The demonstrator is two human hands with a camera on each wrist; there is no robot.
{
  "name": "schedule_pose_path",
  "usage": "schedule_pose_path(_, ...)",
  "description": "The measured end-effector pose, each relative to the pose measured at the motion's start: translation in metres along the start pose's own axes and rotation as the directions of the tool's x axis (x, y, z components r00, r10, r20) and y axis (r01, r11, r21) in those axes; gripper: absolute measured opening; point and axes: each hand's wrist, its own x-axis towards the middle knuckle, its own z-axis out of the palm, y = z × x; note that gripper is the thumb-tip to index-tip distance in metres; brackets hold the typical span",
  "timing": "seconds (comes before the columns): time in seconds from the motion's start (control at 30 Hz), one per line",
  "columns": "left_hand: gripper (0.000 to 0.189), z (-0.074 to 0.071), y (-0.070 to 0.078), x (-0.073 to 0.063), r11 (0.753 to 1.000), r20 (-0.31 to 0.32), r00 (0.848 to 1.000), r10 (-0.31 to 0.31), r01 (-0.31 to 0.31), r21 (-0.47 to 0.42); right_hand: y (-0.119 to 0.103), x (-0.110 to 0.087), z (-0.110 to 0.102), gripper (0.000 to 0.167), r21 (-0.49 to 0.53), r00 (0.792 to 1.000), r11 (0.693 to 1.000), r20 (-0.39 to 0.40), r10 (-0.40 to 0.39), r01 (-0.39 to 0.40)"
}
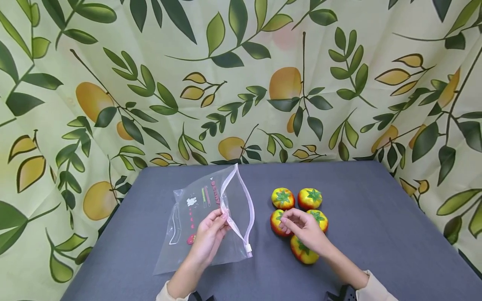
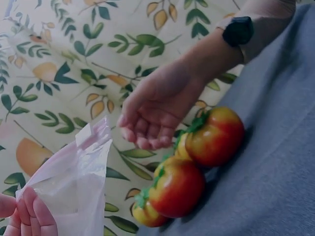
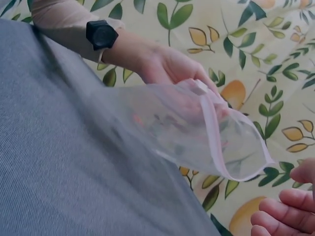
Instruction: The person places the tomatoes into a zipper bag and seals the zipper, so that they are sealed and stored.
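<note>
A clear zip bag (image 1: pixel 169 251) with small printed pictures lies tilted at the left, its pink-white zip mouth parted and its white slider (image 1: pixel 248 248) at the near end. My left hand (image 1: pixel 211 234) pinches the rim of this mouth between thumb and fingers. Several red-and-yellow tomato-like fruits (image 1: pixel 283 199) with green leafy tops sit in a cluster to the right of the bag. Over the cluster hovers my right hand (image 1: pixel 306 230), fingers loosely curled and nothing in them. In the left wrist view, the right hand (image 2: pixel 157 105) appears above the fruits (image 2: pixel 177 187), apart from them.
A grey cloth-covered table (image 1: pixel 376 217) bears everything. Behind it hangs a curtain (image 1: pixel 241 104) printed with leaves and orange fruit, meeting the table's back edge. Dark watch-like bands (image 2: pixel 238 31) sit on both wrists.
</note>
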Motion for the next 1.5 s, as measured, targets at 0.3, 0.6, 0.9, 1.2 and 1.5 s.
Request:
schedule_pose_path(0.3, 0.012, -0.007, -0.005, -0.003, 1.0, 0.027, 1.0, 0.007, -0.008, 0.021, 0.003, -0.012, -0.016, 0.008, -0.038, 1.0, 0.999, -0.007, -0.024, 0.024)
schedule_pose_path(0.6, 0.013, -0.012, -0.004, -0.001, 0.999, 0.038, 0.998, 0.044, -0.045, 0.028, 0.009, -0.02, -0.032, 0.017, -0.127, 0.988, 0.98, 0.011, -0.151, 0.151)
schedule_pose_path(0.9, 0.011, -0.014, 0.0, -0.001, 0.998, 0.053, 0.997, 0.058, -0.058, 0.001, 0.015, -0.026, -0.037, 0.029, -0.158, 0.964, 0.952, 0.005, -0.265, 0.263)
schedule_pose_path(1.2, 0.01, -0.011, -0.003, -0.002, 0.999, 0.09, 0.995, 0.048, -0.048, -0.006, 0.022, -0.039, -0.042, 0.04, -0.34, 0.966, 0.906, 0.029, -0.258, 0.252)
schedule_pose_path(1.5, 0.01, -0.009, -0.005, 0.0, 0.999, 0.074, 0.997, 0.033, -0.033, 0.003, 0.026, -0.047, -0.044, 0.06, -0.318, 0.967, 0.915, 0.132, -0.216, 0.248)
